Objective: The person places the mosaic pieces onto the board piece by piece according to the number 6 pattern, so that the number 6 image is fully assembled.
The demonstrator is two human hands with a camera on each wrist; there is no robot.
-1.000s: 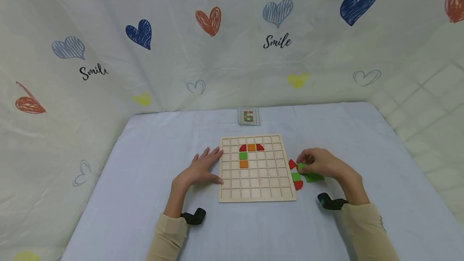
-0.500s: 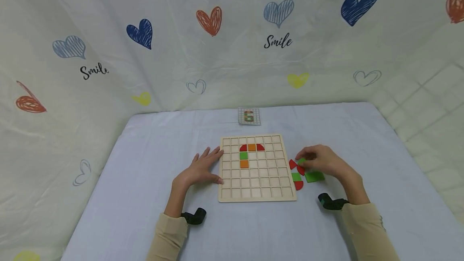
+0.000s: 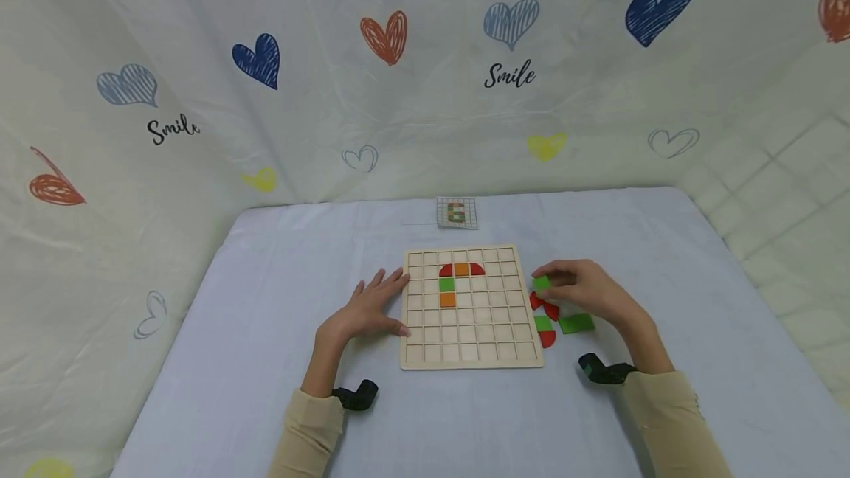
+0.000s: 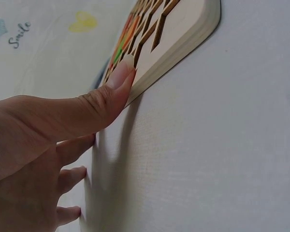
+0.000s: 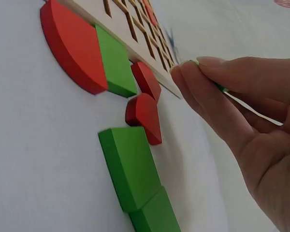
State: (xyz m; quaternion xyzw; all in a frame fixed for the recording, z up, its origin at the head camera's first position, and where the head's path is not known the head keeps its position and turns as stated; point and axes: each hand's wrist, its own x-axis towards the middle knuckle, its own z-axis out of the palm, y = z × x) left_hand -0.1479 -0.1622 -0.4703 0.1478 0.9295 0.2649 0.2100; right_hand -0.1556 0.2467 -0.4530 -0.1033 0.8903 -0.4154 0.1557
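Observation:
My right hand (image 3: 587, 291) pinches a green square block (image 3: 541, 283) between thumb and fingers, just off the board's right edge. In the right wrist view the fingers hide nearly all of that block. A wooden grid board (image 3: 478, 334) holds two red rounded pieces, an orange square (image 3: 461, 269) between them, then a green square (image 3: 446, 285) and another orange square (image 3: 448, 299) down the left. My left hand (image 3: 367, 311) rests at the board's left side, fingers spread; in the left wrist view its thumb (image 4: 104, 104) touches the rim.
Loose blocks lie right of the board: a red rounded piece (image 5: 70, 46) against a green block (image 5: 116, 60), two smaller-looking red pieces (image 5: 144, 116), and two green blocks (image 5: 130, 169) end to end. Behind the board lies a printed pattern card (image 3: 457, 213).
My right hand has lifted the green square from among the loose blocks and carried it left and away from me, toward the board. The left hand stays in place.

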